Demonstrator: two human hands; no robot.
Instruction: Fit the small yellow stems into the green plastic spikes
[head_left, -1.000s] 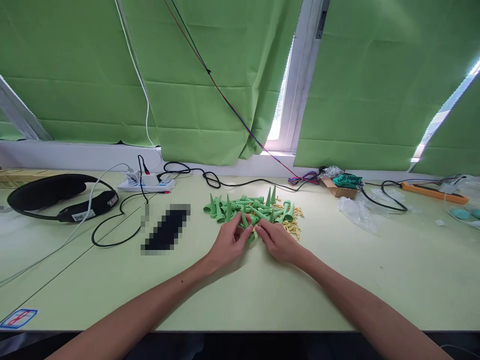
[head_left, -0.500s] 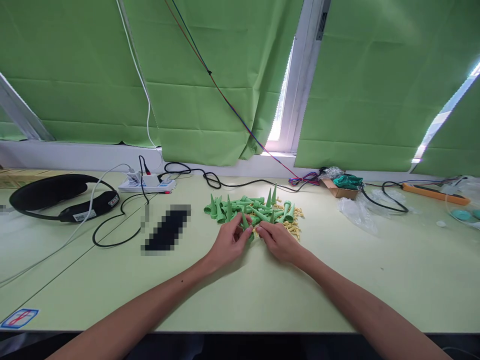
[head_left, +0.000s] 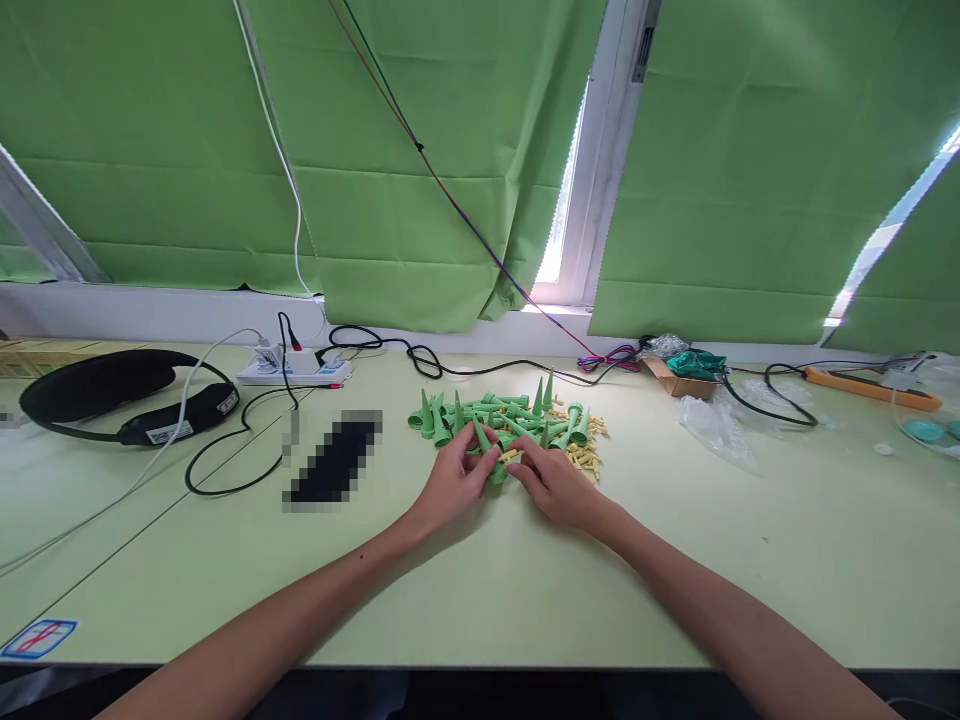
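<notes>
My left hand (head_left: 459,482) is closed round a green plastic cone (head_left: 480,434), its point tilted up and to the left. At the cone's lower right lies a small yellow peg (head_left: 509,456), between my two hands. The thumb and index finger of my right hand (head_left: 553,484) are around this peg; their exact contact is too small to make out. Behind both hands spreads a pile of green cones (head_left: 495,407), some upright and others on their sides. Small yellow pegs (head_left: 586,460) lie loose along the pile's right side, partly covered by cones.
Left of the pile are a blurred dark object (head_left: 336,460), a black band-shaped device (head_left: 135,397) and a power strip (head_left: 294,368) with cables. To the right stand a small cardboard box (head_left: 681,380), clear plastic bags (head_left: 716,428) and an orange-edged object (head_left: 870,388).
The green cone in my left hand has tilted further left. My right thumb and index finger have spread slightly, and the yellow peg has shifted a little up.
</notes>
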